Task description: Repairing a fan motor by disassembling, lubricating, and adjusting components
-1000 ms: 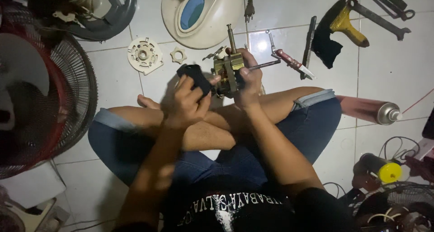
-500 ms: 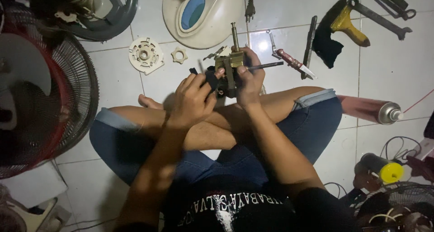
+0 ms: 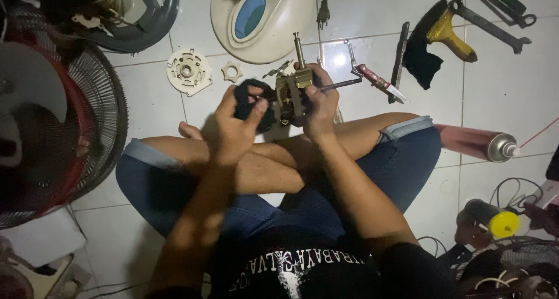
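Observation:
I sit cross-legged on a white tiled floor. My right hand (image 3: 319, 104) grips a small brass-coloured fan motor (image 3: 292, 92) whose metal shaft points up and away from me. My left hand (image 3: 236, 124) holds a dark cloth (image 3: 247, 100) pressed against the motor's left side. Both hands hover above my crossed legs. A thin metal rod sticks out to the right from behind my right hand's fingers.
A white fan base (image 3: 262, 19) lies ahead. A round white plastic part (image 3: 187, 72) and a small nut (image 3: 232, 72) rest on the floor at left. A fan grille (image 3: 75, 136) stands at left. Screwdriver (image 3: 378, 85), yellow-handled tool (image 3: 445, 31), wrench (image 3: 495, 25) and spray can (image 3: 477, 143) lie at right.
My left hand with the cloth has shifted along the motor's left side, rubbing it. My right hand keeps the motor in about the same place.

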